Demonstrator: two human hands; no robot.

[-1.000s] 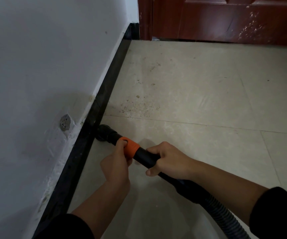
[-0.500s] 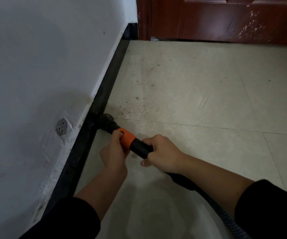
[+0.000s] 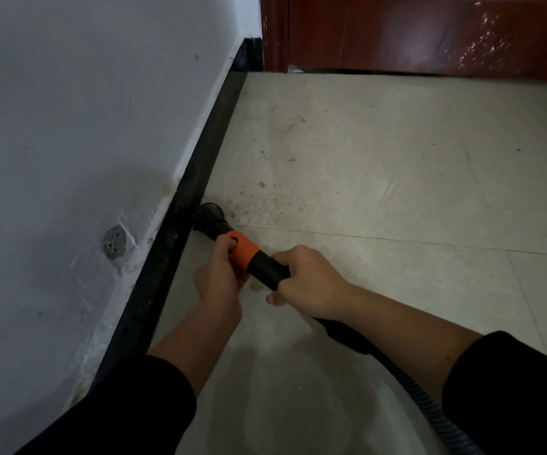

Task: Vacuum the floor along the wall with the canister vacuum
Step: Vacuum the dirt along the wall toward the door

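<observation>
A black vacuum nozzle (image 3: 209, 218) rests on the beige tiled floor (image 3: 380, 178), its tip against the black skirting (image 3: 200, 178) at the foot of the white wall (image 3: 85, 110). Behind it comes an orange collar (image 3: 244, 251), then a black tube (image 3: 269, 267). My left hand (image 3: 219, 277) grips the tube at the orange collar. My right hand (image 3: 311, 284) grips the black tube just behind it. A ribbed black hose (image 3: 420, 392) runs back under my right arm to the lower right. A patch of brown crumbs and dust (image 3: 265, 205) lies just right of the nozzle.
A dark red door (image 3: 430, 34) and its frame close the far end of the floor. A chipped grey hole (image 3: 114, 241) marks the wall low down. More specks dot the tiles toward the door. The canister is out of view.
The nozzle has slid forward along the skirting toward the door, past the tile joint and up to the dust patch. Both hands moved with it, keeping their grip.
</observation>
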